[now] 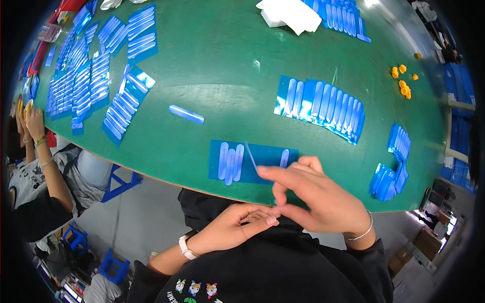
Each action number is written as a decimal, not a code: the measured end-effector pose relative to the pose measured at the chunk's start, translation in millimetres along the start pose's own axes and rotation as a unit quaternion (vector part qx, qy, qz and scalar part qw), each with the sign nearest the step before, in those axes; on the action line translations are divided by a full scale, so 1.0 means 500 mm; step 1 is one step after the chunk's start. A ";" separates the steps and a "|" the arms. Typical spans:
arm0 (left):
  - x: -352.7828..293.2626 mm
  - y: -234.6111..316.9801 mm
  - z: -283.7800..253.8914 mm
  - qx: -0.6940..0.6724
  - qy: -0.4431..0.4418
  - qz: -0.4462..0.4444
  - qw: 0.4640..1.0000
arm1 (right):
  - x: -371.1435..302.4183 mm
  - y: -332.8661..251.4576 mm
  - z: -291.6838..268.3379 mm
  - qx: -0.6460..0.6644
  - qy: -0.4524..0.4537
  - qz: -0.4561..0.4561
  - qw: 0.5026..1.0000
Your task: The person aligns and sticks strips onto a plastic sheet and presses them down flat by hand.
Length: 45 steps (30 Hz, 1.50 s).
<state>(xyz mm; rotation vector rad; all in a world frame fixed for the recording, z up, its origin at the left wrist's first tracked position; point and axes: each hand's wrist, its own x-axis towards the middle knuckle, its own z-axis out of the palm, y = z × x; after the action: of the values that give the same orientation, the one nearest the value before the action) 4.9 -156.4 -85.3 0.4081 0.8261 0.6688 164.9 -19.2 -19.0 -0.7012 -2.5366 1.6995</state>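
A blue film sheet [252, 177] lies near the table's front edge, bearing a group of narrow round-ended clear strips [230, 164] at its left and a single strip [284, 158] at its right. Over the sheet, my right hand [318, 194] has a thin clear strip [250, 154] at its index fingertip, tilted up and seen nearly edge-on. My left hand [237, 224] is curled at the table edge, fingertips meeting my right thumb; whatever is between them is too small to make out.
A loose strip [186, 114] lies on the green table [217, 65]. Strip-covered blue sheets [323, 108] lie ahead, with more stacked at left [81, 76] and right [386, 182]. Yellow finger cots [404, 88] and white tissue [290, 15] lie farther off. A co-worker's hand [34, 121] is at the left edge.
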 end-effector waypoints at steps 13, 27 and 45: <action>-0.014 0.004 -0.002 0.033 0.033 0.014 0.999 | 0.031 0.049 0.051 -0.050 0.380 -0.173 0.907; -0.036 -0.022 -0.039 -0.039 0.142 0.079 0.986 | 0.019 0.041 0.055 -0.055 0.117 -0.077 0.989; -0.050 0.003 0.001 -0.013 0.212 0.121 0.970 | -0.014 0.023 0.107 0.077 0.207 -0.178 0.959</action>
<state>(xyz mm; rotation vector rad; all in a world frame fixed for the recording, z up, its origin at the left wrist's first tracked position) -7.4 -172.5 -71.0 0.3489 1.1819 1.0140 161.7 -65.0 -49.6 -0.4882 -2.0695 1.4321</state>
